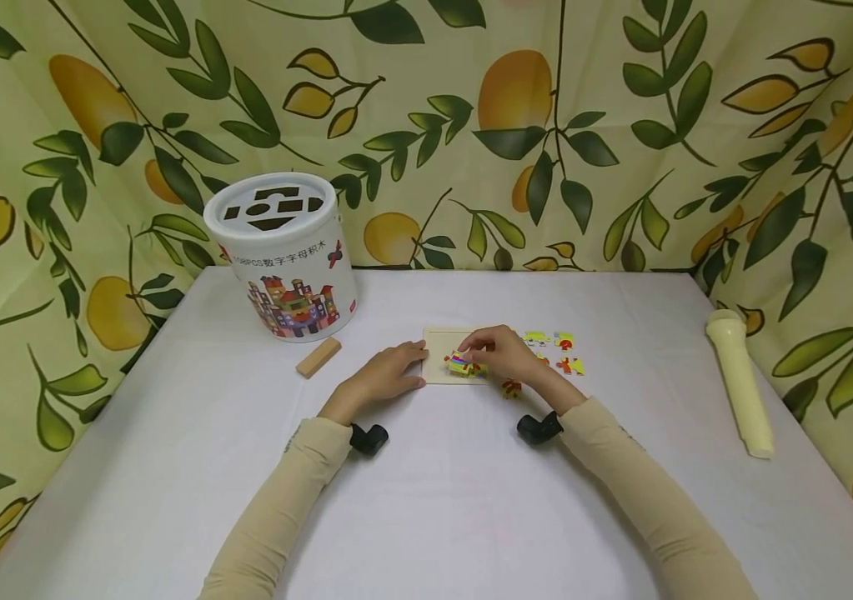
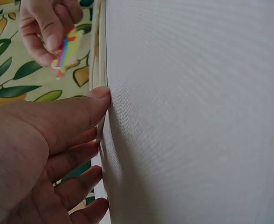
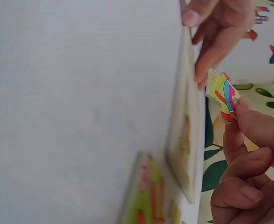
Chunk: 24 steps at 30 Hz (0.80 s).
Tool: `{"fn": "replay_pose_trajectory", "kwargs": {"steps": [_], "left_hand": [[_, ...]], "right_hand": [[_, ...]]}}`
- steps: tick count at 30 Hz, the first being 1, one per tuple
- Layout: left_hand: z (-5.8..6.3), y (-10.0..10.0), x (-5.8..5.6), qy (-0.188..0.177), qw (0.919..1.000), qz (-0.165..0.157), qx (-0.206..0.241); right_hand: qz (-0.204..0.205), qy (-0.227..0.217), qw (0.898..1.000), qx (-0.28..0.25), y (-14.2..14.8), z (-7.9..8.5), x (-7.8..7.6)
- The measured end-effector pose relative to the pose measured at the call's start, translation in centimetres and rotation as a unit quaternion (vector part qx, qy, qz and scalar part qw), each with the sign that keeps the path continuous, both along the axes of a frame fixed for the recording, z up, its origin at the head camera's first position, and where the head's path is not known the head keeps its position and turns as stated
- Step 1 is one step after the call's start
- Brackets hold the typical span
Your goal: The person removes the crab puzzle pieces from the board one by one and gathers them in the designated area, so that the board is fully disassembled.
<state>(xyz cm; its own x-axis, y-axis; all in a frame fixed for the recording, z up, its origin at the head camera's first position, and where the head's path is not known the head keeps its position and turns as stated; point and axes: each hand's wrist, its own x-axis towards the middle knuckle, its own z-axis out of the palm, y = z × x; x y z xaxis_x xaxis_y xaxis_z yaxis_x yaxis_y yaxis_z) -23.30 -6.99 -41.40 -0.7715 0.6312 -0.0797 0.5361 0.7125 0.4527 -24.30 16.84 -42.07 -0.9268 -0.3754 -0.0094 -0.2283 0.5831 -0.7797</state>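
My right hand (image 1: 504,354) pinches a colourful jigsaw puzzle piece (image 3: 224,95) between thumb and index finger, with the other fingers curled beneath. The piece is yellow with pink, blue and red stripes and is held over a pale wooden puzzle board (image 1: 437,343). Thumb and fingertips of my left hand (image 1: 388,372) rest against the board's left edge, the fingers spread and loosely bent. Part of the board is hidden behind my right hand, and a coloured patch shows on it in the right wrist view.
Several loose puzzle pieces (image 1: 570,366) lie right of the board, and another piece (image 1: 512,388) sits at its near edge. A wooden block (image 1: 318,357) lies to the left, before a white block bucket (image 1: 287,275). A cream microphone-shaped object (image 1: 740,383) lies far right.
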Motion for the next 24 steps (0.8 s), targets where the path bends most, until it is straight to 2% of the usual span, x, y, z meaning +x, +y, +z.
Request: {"fn": "replay_pose_trajectory", "kwargs": {"steps": [6, 13, 18, 24], "left_hand": [[-0.3, 0.1, 0.1, -0.001, 1.0000, 0.001, 0.001], [-0.1, 0.2, 0.2, 0.002, 1.0000, 0.001, 0.004], [-0.1, 0.1, 0.1, 0.001, 1.0000, 0.004, 0.000], [-0.2, 0.0, -0.3, -0.005, 1.0000, 0.006, -0.005]], "right_hand": [[-0.036, -0.048, 0.998, -0.033, 3.0, 1.3, 1.0], [-0.087, -0.095, 0.992, 0.015, 8.4, 1.5, 2.3], [-0.081, -0.111, 0.989, 0.054, 10.8, 1.1, 3.0], [-0.048, -0.106, 0.991, 0.067, 11.1, 0.2, 3.5]]}}
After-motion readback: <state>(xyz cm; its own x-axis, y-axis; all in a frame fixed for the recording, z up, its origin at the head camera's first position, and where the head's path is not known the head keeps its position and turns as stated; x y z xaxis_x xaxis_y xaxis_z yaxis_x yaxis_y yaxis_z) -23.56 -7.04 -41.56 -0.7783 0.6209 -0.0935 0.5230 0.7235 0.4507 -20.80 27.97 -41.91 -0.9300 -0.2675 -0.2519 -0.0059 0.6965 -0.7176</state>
